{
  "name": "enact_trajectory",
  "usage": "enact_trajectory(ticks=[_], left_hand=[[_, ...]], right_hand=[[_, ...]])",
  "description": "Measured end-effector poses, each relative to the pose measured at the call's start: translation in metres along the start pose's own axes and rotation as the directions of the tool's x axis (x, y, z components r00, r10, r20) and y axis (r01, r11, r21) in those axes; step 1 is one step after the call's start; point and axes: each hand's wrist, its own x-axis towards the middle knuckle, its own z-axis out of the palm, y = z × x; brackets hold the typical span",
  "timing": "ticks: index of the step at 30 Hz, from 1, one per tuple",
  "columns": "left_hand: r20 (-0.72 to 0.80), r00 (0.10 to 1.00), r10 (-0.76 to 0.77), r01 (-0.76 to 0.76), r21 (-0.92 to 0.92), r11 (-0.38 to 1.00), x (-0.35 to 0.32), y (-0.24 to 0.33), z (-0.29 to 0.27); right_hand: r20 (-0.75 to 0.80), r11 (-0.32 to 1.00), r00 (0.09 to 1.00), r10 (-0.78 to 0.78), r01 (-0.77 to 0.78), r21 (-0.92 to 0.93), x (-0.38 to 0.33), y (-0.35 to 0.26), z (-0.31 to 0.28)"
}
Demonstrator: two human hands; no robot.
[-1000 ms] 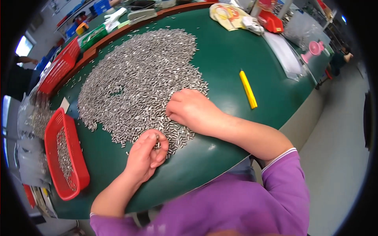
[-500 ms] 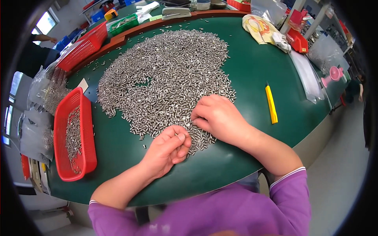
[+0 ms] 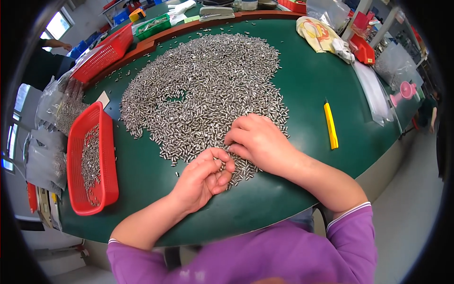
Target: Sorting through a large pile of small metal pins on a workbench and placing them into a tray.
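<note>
A broad, thin heap of small shiny metal pins covers the middle of the green table. At the heap's near edge, my left hand is palm up with its fingers curled and the thumb against them; whatever lies inside is too small to name. Just to the right, my right hand reaches over the pins, its thumb and fingers pinched together by the left fingertips. What sits in that pinch is hidden. On the left stands a red plastic basket with some of the same pins at its bottom.
A yellow cutter knife lies to the right. Beyond it are clear plastic bags, a patterned cloth and a pink object. Bags of pins flank the left edge. Another red basket and a green tray stand far left.
My right hand has shifted slightly left, closer to the left fingertips. The left fingers have loosened a little. The whole view has moved slightly.
</note>
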Motion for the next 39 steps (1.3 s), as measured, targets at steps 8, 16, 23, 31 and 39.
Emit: enact_trajectory(ticks=[8, 16, 23, 31, 39], left_hand=[[-0.007, 1.0, -0.001, 0.001, 0.024, 1.0, 0.001, 0.0, -0.001], [-0.042, 0.999, 0.015, -0.012, 0.055, 0.998, 0.001, 0.0, 0.0], [-0.079, 0.997, -0.016, 0.025, 0.11, 0.994, 0.001, 0.0, 0.002], [-0.033, 0.999, -0.011, 0.014, 0.096, 0.995, 0.002, 0.001, -0.002], [-0.062, 0.997, -0.036, 0.038, 0.031, 0.999, 0.002, 0.002, -0.002]], right_hand=[[-0.02, 0.998, 0.999, -0.04, 0.039, -0.05, -0.004, -0.001, 0.001], [-0.048, 0.996, 0.998, 0.038, -0.033, 0.084, 0.002, -0.006, -0.01], [-0.124, 0.976, 0.985, -0.117, 0.137, 0.167, -0.005, -0.018, -0.008], [-0.093, 0.967, 0.993, -0.068, 0.088, 0.237, -0.006, -0.006, -0.011], [0.041, 0.999, 0.999, -0.013, 0.015, -0.04, -0.006, 0.0, -0.001]])
